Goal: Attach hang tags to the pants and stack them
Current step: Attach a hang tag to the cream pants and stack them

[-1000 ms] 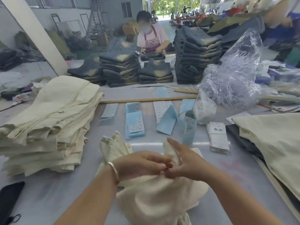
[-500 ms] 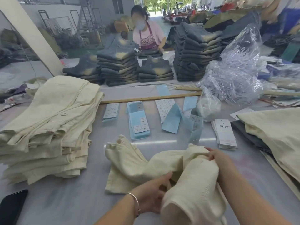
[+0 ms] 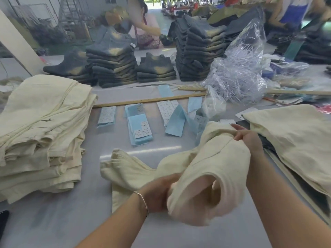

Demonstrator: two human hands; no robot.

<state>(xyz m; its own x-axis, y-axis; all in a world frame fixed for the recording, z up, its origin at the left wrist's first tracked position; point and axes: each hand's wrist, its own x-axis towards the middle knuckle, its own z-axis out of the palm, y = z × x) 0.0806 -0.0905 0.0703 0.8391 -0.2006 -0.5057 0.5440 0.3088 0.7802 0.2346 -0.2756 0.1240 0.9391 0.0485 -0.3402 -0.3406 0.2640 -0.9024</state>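
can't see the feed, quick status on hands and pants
Both hands gripping cream pants: left hand near end, right hand far end. Pants bunched, lifted off table. No tag visible. Stack left, path open.

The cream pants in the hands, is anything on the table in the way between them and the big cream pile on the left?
Nothing visible blocks the way. Both hands, left hand and right hand, grip the cream pants, and only bare table lies between them and the cream pile. The blue tag sheets lie farther back, off that path.
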